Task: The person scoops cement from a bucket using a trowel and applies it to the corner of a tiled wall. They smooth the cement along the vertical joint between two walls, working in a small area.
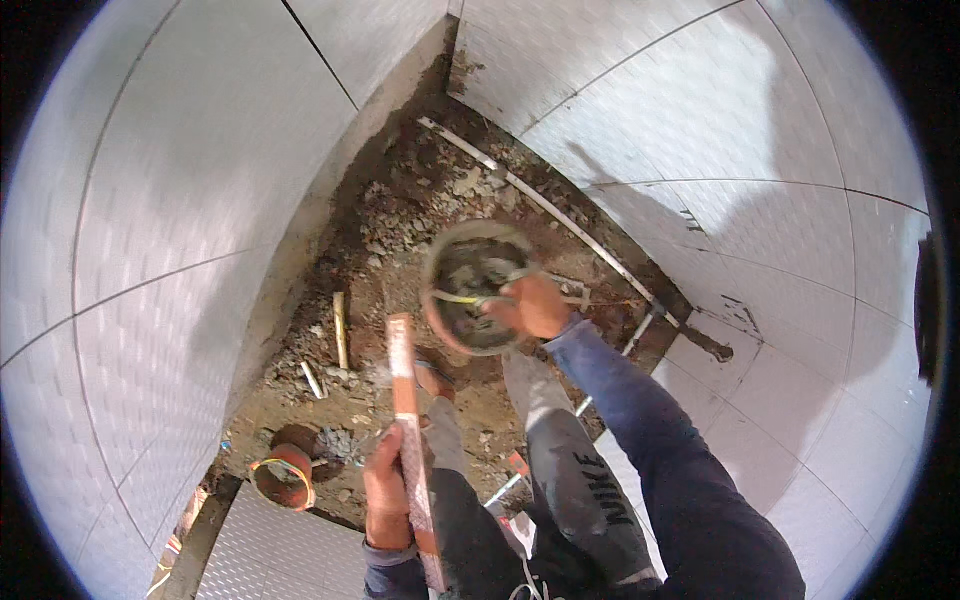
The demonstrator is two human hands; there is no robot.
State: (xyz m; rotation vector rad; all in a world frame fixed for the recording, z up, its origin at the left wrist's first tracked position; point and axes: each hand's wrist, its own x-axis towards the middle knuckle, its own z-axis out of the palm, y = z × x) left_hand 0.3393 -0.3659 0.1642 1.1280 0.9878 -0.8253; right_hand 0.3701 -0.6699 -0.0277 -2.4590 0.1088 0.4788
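My right hand (pixel 535 305) is closed on the pale handle (pixel 458 298) of a round bucket (pixel 431 300), in front of my feet. Wet grey mortar (pixel 465 262) lies inside the bucket, which looks slightly blurred. Nearer my body, my left hand (pixel 386 485) wraps round a long, straight orange bar (pixel 402 375) smeared with whitish dust. The bar points away from me, its far end just left of the bucket. Its exact kind does not show.
Broken rubble (pixel 390 215) covers the dirt floor. A white pipe (pixel 560 215) runs along the right wall. A small orange bucket (pixel 285 478) sits at the lower left, near a short stick (pixel 341 330). Tiled walls (pixel 200 190) rise on both sides.
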